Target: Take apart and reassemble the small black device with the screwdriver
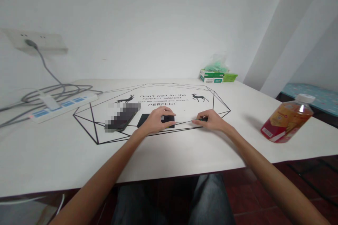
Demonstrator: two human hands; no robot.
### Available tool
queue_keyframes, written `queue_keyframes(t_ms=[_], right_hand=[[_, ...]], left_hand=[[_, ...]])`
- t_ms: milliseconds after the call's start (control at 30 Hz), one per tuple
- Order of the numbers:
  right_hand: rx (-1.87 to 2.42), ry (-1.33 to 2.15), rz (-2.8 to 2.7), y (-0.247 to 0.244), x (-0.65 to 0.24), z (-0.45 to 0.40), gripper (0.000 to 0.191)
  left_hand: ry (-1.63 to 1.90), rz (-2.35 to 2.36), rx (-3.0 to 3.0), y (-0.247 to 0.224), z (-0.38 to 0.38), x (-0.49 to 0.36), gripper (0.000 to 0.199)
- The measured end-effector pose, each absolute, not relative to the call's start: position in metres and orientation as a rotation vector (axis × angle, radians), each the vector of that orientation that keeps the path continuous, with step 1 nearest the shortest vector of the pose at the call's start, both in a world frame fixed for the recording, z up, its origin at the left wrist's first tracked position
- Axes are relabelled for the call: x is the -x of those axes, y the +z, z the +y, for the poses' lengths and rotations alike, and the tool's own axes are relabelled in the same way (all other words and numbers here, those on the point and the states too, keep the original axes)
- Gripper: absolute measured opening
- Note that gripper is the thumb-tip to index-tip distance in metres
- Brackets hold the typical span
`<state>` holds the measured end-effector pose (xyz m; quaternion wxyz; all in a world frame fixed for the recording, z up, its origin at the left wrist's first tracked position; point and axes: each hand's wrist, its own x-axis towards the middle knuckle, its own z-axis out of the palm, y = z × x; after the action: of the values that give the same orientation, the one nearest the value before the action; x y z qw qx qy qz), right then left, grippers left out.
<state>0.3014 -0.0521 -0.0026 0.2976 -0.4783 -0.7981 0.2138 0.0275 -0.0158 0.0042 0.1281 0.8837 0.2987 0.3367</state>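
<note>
A flat black object point(144, 119) lies on the white table point(169, 154), partly covered by my left hand point(157, 120). The fingers of that hand are curled over it, thumb and fingertips near its right end, where a small light piece shows. My right hand point(208, 119) is closed in a pinch around a small dark item point(204, 119), mostly hidden by the fingers. A thin pale strand point(184, 122) seems to run between the two hands. Left of my left hand lies a dark phone point(124, 117), partly pixelated.
A power strip point(64, 107) with coiled grey cables point(56, 93) lies at the left, plugged into a wall socket point(39, 40). A bottle of orange drink point(286, 119) stands at the right. Green and white boxes point(211, 75) with a plastic bag point(217, 64) sit at the back right.
</note>
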Motion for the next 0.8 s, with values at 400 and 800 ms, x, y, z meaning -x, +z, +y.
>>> queue_keyframes(t_ms=[400,800], right_hand=[[1.286,0.516,-2.102,-0.003,-0.304,-0.05,0.043],[1.393,0.384,-1.938,0.002,-0.314,-0.045,0.04]], left_hand=[[0.961,0.839,-2.574,-0.006,-0.016,-0.038,0.011],[0.545,1.216,-2.857,0.016,0.013,-0.077,0.023]])
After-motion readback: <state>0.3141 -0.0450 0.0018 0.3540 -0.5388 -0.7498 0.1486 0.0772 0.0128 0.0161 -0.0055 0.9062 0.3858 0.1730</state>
